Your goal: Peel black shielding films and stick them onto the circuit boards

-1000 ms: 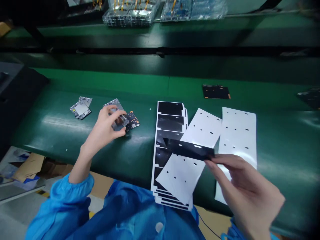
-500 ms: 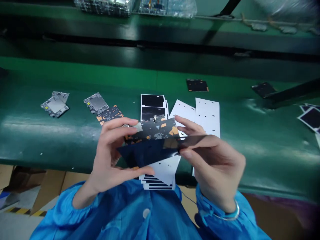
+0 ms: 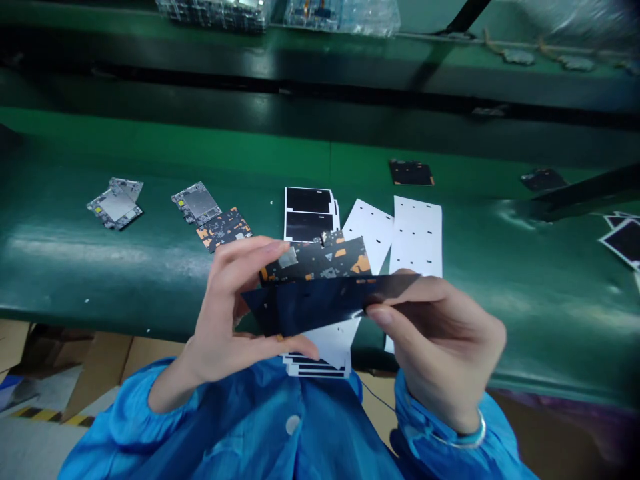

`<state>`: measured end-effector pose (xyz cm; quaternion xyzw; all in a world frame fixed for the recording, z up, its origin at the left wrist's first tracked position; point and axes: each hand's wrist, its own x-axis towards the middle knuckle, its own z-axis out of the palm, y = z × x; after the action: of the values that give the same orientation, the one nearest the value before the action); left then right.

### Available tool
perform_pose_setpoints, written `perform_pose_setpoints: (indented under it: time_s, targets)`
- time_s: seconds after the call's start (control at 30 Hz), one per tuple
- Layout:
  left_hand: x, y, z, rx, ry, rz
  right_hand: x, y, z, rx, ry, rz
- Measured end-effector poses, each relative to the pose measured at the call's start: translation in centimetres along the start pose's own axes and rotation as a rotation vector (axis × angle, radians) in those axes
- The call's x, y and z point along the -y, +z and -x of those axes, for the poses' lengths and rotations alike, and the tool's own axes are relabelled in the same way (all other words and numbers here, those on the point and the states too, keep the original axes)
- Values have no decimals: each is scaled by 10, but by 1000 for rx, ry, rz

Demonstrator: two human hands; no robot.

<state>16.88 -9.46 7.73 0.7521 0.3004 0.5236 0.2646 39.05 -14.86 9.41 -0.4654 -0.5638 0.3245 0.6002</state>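
Observation:
My left hand (image 3: 237, 310) grips a black circuit board (image 3: 320, 260) by its left end, fingers on the far edge and thumb on the near side. Copper-coloured patches and small components show on the board. Between thumb and fingers of my right hand (image 3: 435, 333) is the right end of a dark, shiny film (image 3: 310, 303). The film lies over the near part of the board and hides it; whether it is stuck down there I cannot tell. Below both is a stack of white sheets with black stickers (image 3: 309, 223).
Two white sheets with small slots (image 3: 417, 237) lie right of the stack. Loose circuit boards (image 3: 197, 202) rest on the left of the green table (image 3: 125, 267). A black board (image 3: 411, 173) lies farther back. A dark bar (image 3: 590, 190) juts in from the right, near more stickers (image 3: 625, 240).
My right fingers that touched the board's far right corner have come down to the film. The board and film have shifted slightly right in view.

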Motion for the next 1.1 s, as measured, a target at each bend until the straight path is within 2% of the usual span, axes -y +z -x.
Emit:
perform_pose_setpoints:
  time_s: [0.2,0.33,0.6,0.8,0.97,1.1]
  targets:
    - [0,2,-1,-15,7,33,4,-4,0,24,-5,50]
    - [-1,4,0,-8,-52,27,3,-6,2,7,6,55]
    - [-2,6,0,-39,-49,-27,4,-7,1,-7,1,65]
    - [-2,8,-4,-67,29,-100,1,-7,4,-75,17,18]
    - [-2,7,-6,-28,17,-65,2,-7,3,-7,-2,38]
    - [-3,7,-6,-31,20,-33,2,-8,3,0,-9,31]
